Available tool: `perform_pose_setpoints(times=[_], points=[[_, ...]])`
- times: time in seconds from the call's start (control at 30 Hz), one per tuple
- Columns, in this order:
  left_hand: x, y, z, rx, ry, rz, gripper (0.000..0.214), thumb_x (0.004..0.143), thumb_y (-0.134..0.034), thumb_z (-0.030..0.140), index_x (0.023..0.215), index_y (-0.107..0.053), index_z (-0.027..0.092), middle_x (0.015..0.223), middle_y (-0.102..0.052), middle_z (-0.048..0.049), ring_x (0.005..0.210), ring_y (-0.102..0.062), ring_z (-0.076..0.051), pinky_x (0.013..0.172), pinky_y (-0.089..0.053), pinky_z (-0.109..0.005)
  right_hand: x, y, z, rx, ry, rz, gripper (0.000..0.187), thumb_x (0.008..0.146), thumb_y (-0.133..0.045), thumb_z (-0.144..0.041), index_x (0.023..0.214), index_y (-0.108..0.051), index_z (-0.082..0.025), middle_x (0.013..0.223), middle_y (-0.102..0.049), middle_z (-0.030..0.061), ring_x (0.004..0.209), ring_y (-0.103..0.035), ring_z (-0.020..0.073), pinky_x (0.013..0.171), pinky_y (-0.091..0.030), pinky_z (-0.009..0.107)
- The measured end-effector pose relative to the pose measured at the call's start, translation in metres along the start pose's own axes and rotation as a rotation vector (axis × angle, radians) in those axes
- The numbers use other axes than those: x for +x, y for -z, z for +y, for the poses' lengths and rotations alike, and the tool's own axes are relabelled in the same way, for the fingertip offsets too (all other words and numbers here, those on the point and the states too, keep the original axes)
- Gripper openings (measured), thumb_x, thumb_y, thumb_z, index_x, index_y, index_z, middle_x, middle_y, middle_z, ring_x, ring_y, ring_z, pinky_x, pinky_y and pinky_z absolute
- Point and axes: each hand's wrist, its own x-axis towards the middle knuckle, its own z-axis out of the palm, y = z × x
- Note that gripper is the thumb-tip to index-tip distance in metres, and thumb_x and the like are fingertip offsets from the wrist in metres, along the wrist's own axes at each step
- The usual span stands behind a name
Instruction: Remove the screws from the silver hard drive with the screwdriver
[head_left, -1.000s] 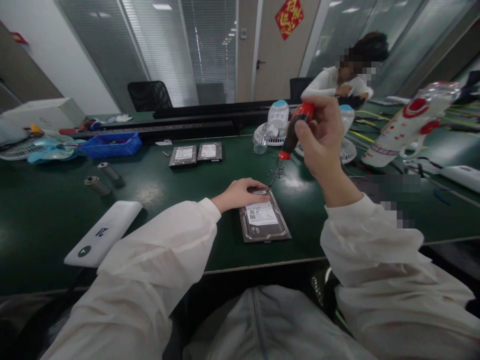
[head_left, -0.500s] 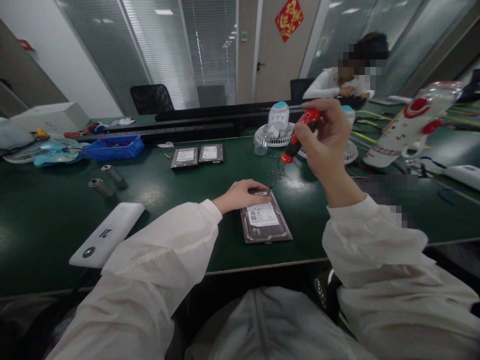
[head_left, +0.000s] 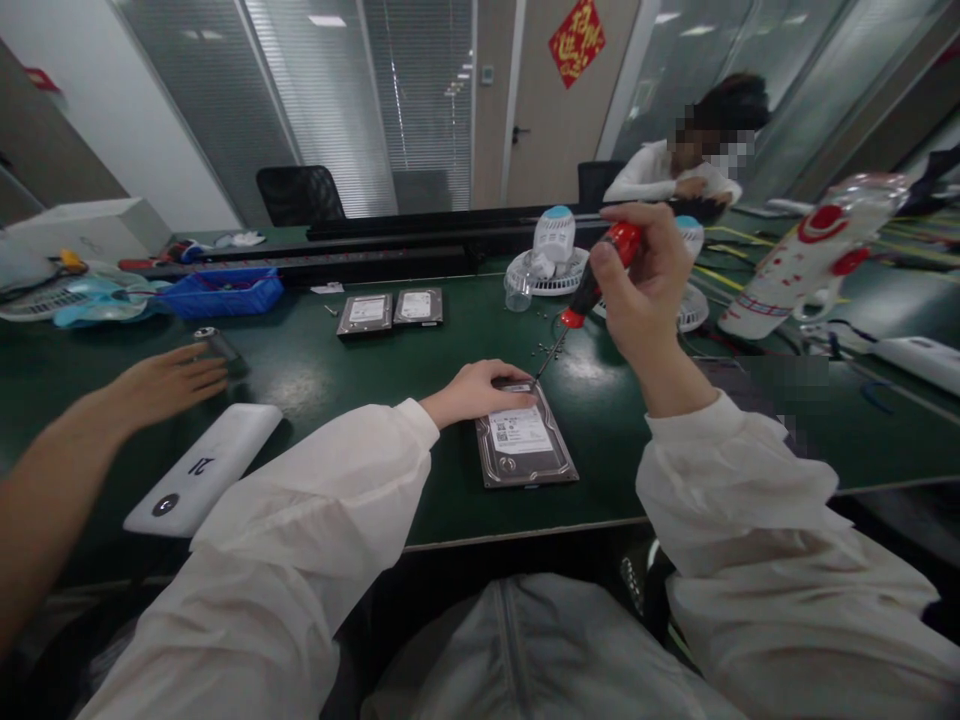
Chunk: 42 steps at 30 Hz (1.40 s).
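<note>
A hard drive (head_left: 525,450) lies flat on the green table (head_left: 375,470) in front of me. My left hand (head_left: 480,390) rests palm down on its far left corner, fingers laid over the edge. My right hand (head_left: 641,285) is closed round the red and black handle of a screwdriver (head_left: 592,285). The tool slants down to the left and its tip meets the drive's far right corner. Several tiny screws (head_left: 551,348) lie just beyond the drive.
Another person's bare arm and hand (head_left: 161,385) reach in from the left over a metal cylinder (head_left: 217,345) near a white power bank (head_left: 199,480). Two more drives (head_left: 390,310), a blue bin (head_left: 225,290), small fans (head_left: 551,255) and a seated person (head_left: 690,165) lie beyond.
A bare arm has come in from the left and its hand now covers one of the two metal cylinders. My own hands and the screwdriver have hardly moved.
</note>
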Motion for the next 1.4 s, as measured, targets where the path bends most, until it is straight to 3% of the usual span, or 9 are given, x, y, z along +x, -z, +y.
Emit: perform_pose_setpoints(times=[0.1, 0.17, 0.33, 0.53, 0.6, 0.77, 0.97, 1.2, 1.4], points=[[-0.001, 0.001, 0.001, -0.001, 0.001, -0.008, 0.056, 0.081, -0.066, 0.06, 0.126, -0.068, 0.026, 0.124, -0.066, -0.0065, 0.112, -0.063, -0.026, 0.094, -0.052, -0.038, -0.001, 0.001, 0.002, 0.084, -0.035, -0.086, 0.035, 0.091, -0.049, -0.058, 0.121, -0.062, -0.048, 0.112, -0.069, -0.0002, 0.105, -0.064, 0.0262, 0.092, -0.053, 0.05], [-0.001, 0.001, 0.001, -0.003, -0.001, -0.008, 0.056, 0.081, -0.066, 0.06, 0.126, -0.068, 0.026, 0.124, -0.066, -0.0062, 0.111, -0.063, -0.025, 0.094, -0.052, -0.038, -0.002, 0.001, 0.005, 0.122, -0.046, -0.087, 0.038, 0.09, -0.051, -0.057, 0.125, -0.061, -0.045, 0.113, -0.069, 0.001, 0.103, -0.065, 0.0262, 0.087, -0.055, 0.049], [0.0, 0.0, 0.001, 0.001, -0.004, 0.003, 0.054, 0.081, -0.067, 0.059, 0.123, -0.07, 0.026, 0.123, -0.067, -0.0058, 0.111, -0.064, -0.025, 0.096, -0.051, -0.037, -0.003, 0.001, 0.006, -0.042, -0.009, 0.016, 0.034, 0.081, -0.065, -0.059, 0.104, -0.065, -0.034, 0.095, -0.065, 0.0036, 0.084, -0.061, 0.0235, 0.083, -0.054, 0.048], [0.001, -0.002, -0.001, -0.002, 0.001, 0.015, 0.055, 0.08, -0.068, 0.059, 0.124, -0.069, 0.026, 0.122, -0.068, -0.0061, 0.111, -0.064, -0.026, 0.095, -0.052, -0.038, -0.003, 0.002, 0.005, 0.128, -0.04, -0.099, 0.042, 0.093, -0.043, -0.06, 0.127, -0.06, -0.043, 0.109, -0.071, 0.0009, 0.102, -0.063, 0.0264, 0.096, -0.05, 0.051], [0.001, -0.002, -0.001, -0.004, -0.002, 0.017, 0.055, 0.08, -0.068, 0.059, 0.124, -0.07, 0.026, 0.123, -0.068, -0.0059, 0.111, -0.064, -0.026, 0.096, -0.052, -0.037, -0.004, 0.001, 0.007, 0.145, -0.021, -0.102, 0.043, 0.092, -0.048, -0.057, 0.13, -0.059, -0.04, 0.112, -0.071, 0.0007, 0.099, -0.064, 0.0252, 0.093, -0.052, 0.049], [0.001, -0.001, -0.002, -0.006, -0.013, 0.016, 0.055, 0.08, -0.068, 0.059, 0.123, -0.07, 0.026, 0.123, -0.068, -0.0059, 0.112, -0.064, -0.025, 0.096, -0.051, -0.037, -0.004, -0.002, 0.006, 0.029, -0.001, -0.018, 0.038, 0.086, -0.061, -0.058, 0.116, -0.064, -0.035, 0.107, -0.065, 0.0023, 0.094, -0.063, 0.0224, 0.09, -0.054, 0.044], [0.001, -0.002, -0.002, -0.006, -0.01, 0.009, 0.055, 0.081, -0.067, 0.06, 0.125, -0.069, 0.026, 0.123, -0.067, -0.0062, 0.111, -0.064, -0.025, 0.095, -0.052, -0.038, -0.004, -0.002, 0.007, 0.165, -0.016, -0.177, 0.052, 0.09, -0.05, -0.062, 0.138, -0.051, -0.042, 0.114, -0.067, 0.0026, 0.102, -0.065, 0.0245, 0.082, -0.057, 0.043], [0.002, -0.002, -0.001, 0.007, -0.024, 0.023, 0.054, 0.08, -0.068, 0.059, 0.122, -0.07, 0.025, 0.121, -0.069, -0.0059, 0.11, -0.065, -0.025, 0.096, -0.051, -0.037, -0.005, -0.004, 0.009, 0.006, -0.011, -0.039, 0.043, 0.079, -0.069, -0.057, 0.115, -0.061, -0.034, 0.11, -0.063, 0.0033, 0.094, -0.063, 0.0227, 0.087, -0.058, 0.044], [0.005, -0.007, -0.008, -0.012, -0.029, 0.052, 0.052, 0.079, -0.07, 0.057, 0.12, -0.072, 0.025, 0.118, -0.07, -0.0057, 0.107, -0.066, -0.025, 0.096, -0.052, -0.037, -0.007, 0.0, -0.007, 0.054, -0.129, -0.239, 0.055, 0.087, -0.06, -0.055, 0.136, -0.046, -0.033, 0.129, -0.058, 0.0065, 0.108, -0.063, 0.0233, 0.092, -0.057, 0.042]])
